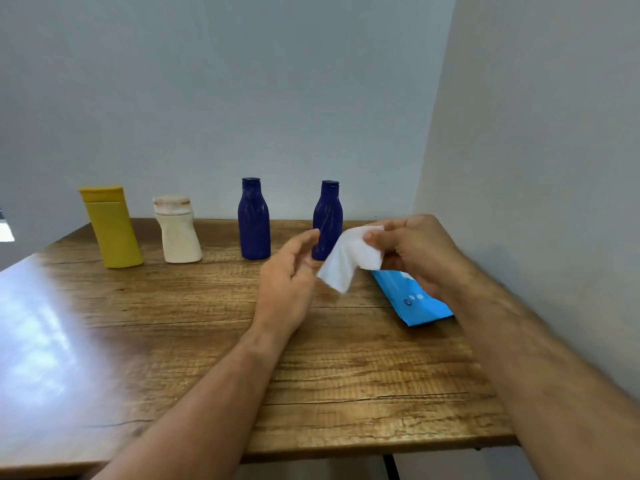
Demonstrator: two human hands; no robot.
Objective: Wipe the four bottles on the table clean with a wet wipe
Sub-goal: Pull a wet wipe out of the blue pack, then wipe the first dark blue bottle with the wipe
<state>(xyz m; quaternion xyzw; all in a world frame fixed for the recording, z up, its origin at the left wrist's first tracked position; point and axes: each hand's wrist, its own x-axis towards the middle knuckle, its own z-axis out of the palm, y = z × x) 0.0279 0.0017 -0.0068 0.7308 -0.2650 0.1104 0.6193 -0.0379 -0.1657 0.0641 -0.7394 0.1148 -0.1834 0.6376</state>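
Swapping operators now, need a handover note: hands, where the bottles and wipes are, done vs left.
Right hand pinches a white wet wipe above the table. Left hand open beside it, holding nothing.
Blue wipe pack lies under the right hand.
Upright in a row at the back: yellow bottle, cream bottle, two dark blue bottles.
Done: wipe is out. Left: no bottle is in hand; can't tell if any is wiped.

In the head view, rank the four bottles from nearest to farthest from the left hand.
Measured from the left hand:
1. Right blue bottle, just beyond the fingertips, partly hidden behind the wet wipe.
2. Left blue bottle, mid-row, to the hand's left.
3. White bottle, further left.
4. Yellow bottle, at the row's far left end.
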